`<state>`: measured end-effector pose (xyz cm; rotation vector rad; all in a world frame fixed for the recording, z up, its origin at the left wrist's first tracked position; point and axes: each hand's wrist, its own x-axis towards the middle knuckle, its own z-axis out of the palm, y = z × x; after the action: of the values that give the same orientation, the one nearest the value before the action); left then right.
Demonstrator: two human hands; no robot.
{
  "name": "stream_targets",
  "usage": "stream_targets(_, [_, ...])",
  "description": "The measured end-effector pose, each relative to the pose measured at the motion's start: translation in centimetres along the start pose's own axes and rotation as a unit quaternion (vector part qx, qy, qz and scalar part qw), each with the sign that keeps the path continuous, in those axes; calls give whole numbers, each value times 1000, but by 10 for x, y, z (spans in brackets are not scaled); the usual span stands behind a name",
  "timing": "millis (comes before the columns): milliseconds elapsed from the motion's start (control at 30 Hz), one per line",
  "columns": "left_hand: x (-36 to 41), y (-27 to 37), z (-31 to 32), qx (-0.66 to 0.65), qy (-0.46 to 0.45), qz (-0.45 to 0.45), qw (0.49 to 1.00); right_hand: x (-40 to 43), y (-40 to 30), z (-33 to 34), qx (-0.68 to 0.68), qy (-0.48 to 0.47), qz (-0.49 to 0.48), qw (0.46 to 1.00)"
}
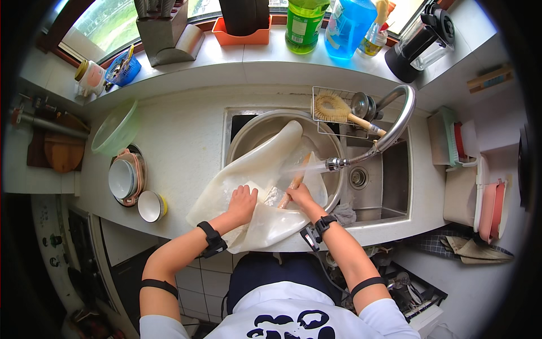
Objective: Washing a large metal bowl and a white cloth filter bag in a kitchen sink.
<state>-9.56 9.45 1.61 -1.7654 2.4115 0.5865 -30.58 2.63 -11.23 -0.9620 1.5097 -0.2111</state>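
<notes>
A large translucent, off-white flexible sheet (237,182) is draped across a round metal basin (334,146) and folds over the counter's front edge. My left hand (242,204) lies palm down on the sheet; whether its fingers pinch it is not clear. In my right hand (300,195) is a wooden rod (294,184), slanting over the sheet. A white, lumpy, foamy-looking patch (274,196) sits between my hands. Water runs leftward from the faucet nozzle (337,164) onto the sheet and past the rod.
The basin sits over the left sink bowl; the right sink bowl (394,182) is beside it. A wire rack (315,106) holds a bristle brush (332,108). Stacked bowls (122,180), a yellow-sided cup (151,206) and a green translucent bowl (114,129) stand left. Bottles line the sill.
</notes>
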Motion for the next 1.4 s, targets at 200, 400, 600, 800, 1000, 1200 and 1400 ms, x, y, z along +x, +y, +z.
stream_targets(200, [-3,-3,4,-4,4,-7,1000,-15,-8,-5,19,-3,-11,1000])
stream_targets(400, [1,-4,-5,-9,-42,5,999,-58,-20,2,-209,127,-155,957])
stream_targets(600, [-2,-5,-18,-67,-50,-12,996,-101,-39,-15,-264,-152,-200,931])
stream_targets(800, [1,-34,-38,-173,17,-47,984,-133,-47,-5,-344,-120,-251,897])
stream_targets(1000, [11,-54,-65,-188,42,-60,979,-109,-35,25,-284,-2,-419,862])
stream_targets(1200, [14,-60,-64,-220,48,-54,973,-98,-56,58,-308,110,-367,871])
stream_targets(1400, [9,-50,-37,-203,54,-28,977,-75,-63,64,-380,77,-231,892])
